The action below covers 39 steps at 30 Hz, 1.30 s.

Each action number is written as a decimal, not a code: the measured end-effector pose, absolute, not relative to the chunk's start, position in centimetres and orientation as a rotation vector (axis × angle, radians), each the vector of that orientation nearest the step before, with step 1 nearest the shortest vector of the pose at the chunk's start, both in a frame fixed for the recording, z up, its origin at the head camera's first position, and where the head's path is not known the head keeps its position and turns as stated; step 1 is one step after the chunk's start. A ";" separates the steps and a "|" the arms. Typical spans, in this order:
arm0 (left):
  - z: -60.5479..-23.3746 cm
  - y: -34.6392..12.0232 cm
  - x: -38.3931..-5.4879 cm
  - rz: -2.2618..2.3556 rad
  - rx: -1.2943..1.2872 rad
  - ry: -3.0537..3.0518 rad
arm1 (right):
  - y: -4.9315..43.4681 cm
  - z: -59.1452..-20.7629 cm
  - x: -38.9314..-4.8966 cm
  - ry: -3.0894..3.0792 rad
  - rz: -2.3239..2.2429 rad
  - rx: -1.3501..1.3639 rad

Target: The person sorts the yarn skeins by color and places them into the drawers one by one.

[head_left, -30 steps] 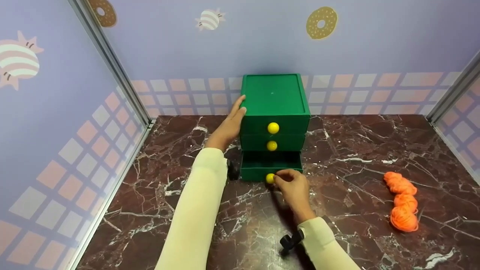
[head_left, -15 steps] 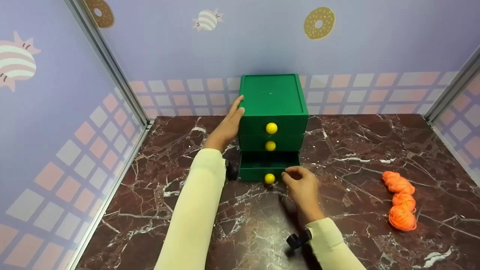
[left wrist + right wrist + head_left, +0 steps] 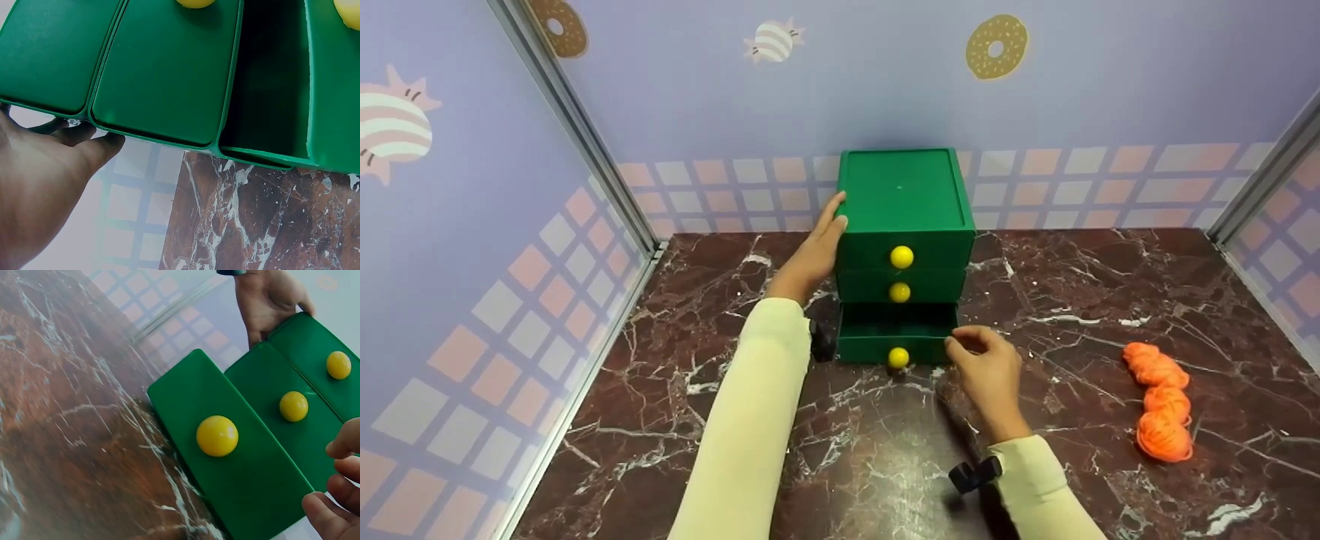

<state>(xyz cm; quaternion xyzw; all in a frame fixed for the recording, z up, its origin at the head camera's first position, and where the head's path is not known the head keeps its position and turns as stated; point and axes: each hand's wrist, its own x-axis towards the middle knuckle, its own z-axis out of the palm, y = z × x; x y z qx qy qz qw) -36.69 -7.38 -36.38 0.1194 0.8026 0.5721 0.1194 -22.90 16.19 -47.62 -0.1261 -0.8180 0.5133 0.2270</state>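
Observation:
A green chest of drawers (image 3: 901,187) has three drawers, each with a yellow ball knob. Its bottom drawer (image 3: 862,349) is pulled out, and the part of its inside that shows is dark. The left hand (image 3: 814,255) rests against the chest's left side, fingers stretched along it near the top; the left wrist view shows these fingers partly behind the side wall. At the bottom drawer's front right corner is the right hand (image 3: 988,375), loosely bent and gripping nothing, away from the bottom yellow knob (image 3: 898,358). Whether its fingertips touch the corner I cannot tell.
A twisted skein of orange yarn (image 3: 1166,405) lies to the right on the dark red marbled tabletop (image 3: 1080,480). Behind the chest stands a lilac patterned wall (image 3: 870,82), with another panel (image 3: 510,210) along the left.
The right hand has let go of the bottom drawer's yellow knob and moved right to the drawer's corner. The left hand stays against the chest. The bottom drawer remains pulled out.

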 end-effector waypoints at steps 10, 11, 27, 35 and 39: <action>-34.1 -7.2 -34.9 1.651 0.329 2.303 | 18.1 -47.6 -23.0 -2.239 1.347 -0.392; -33.9 -7.2 -34.7 1.650 0.332 2.302 | 18.2 -47.6 -23.0 -2.235 1.341 -0.395; -35.5 -7.5 -36.4 1.681 0.341 2.330 | 20.4 -47.5 -23.2 -2.173 1.325 -0.447; -36.2 -7.5 -36.7 1.702 0.346 2.315 | 21.7 -47.6 -22.7 -2.186 1.224 -0.449; -36.2 -7.3 -36.7 1.692 0.339 2.326 | 22.7 -47.6 -22.1 -2.170 1.207 -0.457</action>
